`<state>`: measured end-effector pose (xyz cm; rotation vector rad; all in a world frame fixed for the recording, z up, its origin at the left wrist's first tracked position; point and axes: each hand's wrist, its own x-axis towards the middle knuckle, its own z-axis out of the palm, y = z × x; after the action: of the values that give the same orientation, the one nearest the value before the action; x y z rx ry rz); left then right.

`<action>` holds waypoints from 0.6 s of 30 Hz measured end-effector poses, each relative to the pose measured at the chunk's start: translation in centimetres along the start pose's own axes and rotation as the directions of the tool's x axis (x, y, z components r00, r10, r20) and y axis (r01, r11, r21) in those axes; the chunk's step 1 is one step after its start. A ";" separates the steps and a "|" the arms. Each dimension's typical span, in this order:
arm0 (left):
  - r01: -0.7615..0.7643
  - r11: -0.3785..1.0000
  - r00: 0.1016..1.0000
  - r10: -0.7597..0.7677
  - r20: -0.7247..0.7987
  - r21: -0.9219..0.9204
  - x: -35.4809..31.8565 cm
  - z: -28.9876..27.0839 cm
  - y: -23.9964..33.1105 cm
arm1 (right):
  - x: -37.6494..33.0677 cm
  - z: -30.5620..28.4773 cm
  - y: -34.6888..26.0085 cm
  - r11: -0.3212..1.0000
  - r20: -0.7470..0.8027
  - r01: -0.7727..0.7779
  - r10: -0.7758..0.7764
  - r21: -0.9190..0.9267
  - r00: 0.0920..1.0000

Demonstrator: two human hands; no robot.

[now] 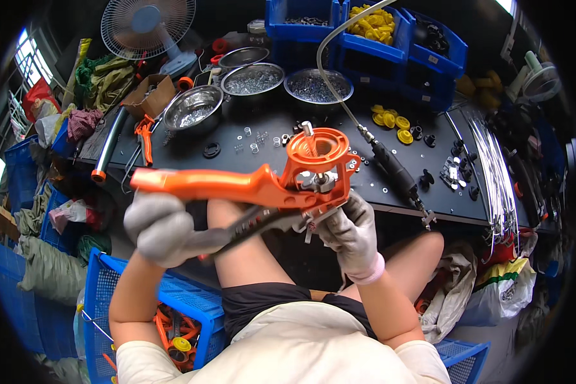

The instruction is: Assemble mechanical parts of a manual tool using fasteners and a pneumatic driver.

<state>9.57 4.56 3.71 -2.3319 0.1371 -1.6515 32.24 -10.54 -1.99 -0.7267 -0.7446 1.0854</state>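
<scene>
Over my lap, in front of the bench edge, is an orange caulking gun body [237,187] with a round collar at its top and metal parts inside its frame. My left hand [163,232], in a pale grey glove, is closed around the handle end, with a dark trigger lever [253,225] running from it below the orange handle. My right hand [353,235], gloved too, holds the underside of the frame beneath the collar, fingers bent against it. A short metal pin [308,128] sticks up by the collar. The left hand is slightly blurred.
On the black bench [205,173] lie loose springs [255,147], yellow caps [390,120], black knobs and a hanging black power screwdriver [393,169]. Metal bowls [253,79] and blue bins [371,48] stand behind. Metal rods [493,173] lie right; a blue crate [198,301] of orange parts sits lower left.
</scene>
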 end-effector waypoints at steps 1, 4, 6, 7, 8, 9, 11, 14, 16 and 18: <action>0.209 0.978 0.977 -0.207 -0.051 0.020 0.3 1.3 1.0 | 0.3 0.2 0.4 0.998 -0.001 0.059 -0.059 0.018 0.998; 0.469 0.730 0.711 -0.646 -0.277 -0.498 -0.8 5.2 -0.3 | 1.0 -1.5 1.8 0.994 -0.051 0.082 -0.079 0.067 0.996; 0.696 0.456 0.668 -0.694 0.269 -0.554 -1.5 6.4 -1.0 | 1.2 -2.0 2.1 0.992 -0.037 0.089 -0.086 0.094 0.996; 0.646 0.375 0.754 -0.449 0.480 -0.665 -1.3 7.7 -1.2 | 1.5 -1.9 2.2 0.996 -0.069 0.027 -0.021 0.084 0.997; 0.560 -0.015 0.691 -0.543 0.477 -0.828 0.0 9.3 1.1 | 1.6 -1.5 2.1 0.996 -0.086 -0.051 0.058 0.079 0.995; 0.590 0.082 0.750 -0.423 0.509 -0.803 0.7 9.7 0.9 | 1.8 -1.5 2.2 0.997 -0.083 -0.044 0.049 0.068 0.995; 0.576 0.269 0.817 -0.192 0.544 -0.772 2.1 10.7 -0.9 | 1.9 -2.2 2.7 1.000 -0.039 -0.017 0.017 0.011 0.999; 0.600 0.333 0.796 -0.156 0.585 -0.728 4.2 10.9 -1.1 | 2.0 -2.6 2.6 0.999 -0.066 -0.003 0.001 -0.035 0.998; 0.559 0.474 0.807 -0.122 0.578 -0.681 4.7 11.4 -1.3 | 2.3 -2.9 2.6 0.999 -0.115 -0.018 0.013 -0.040 0.993; 0.530 0.522 0.826 -0.142 0.545 -0.668 4.8 11.2 -1.2 | 2.4 -2.4 2.6 0.996 -0.116 0.000 -0.010 -0.089 0.993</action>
<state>21.64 6.52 5.01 -3.6001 0.4282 -1.2887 33.67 -7.84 -5.02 -0.8567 -0.6978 1.0012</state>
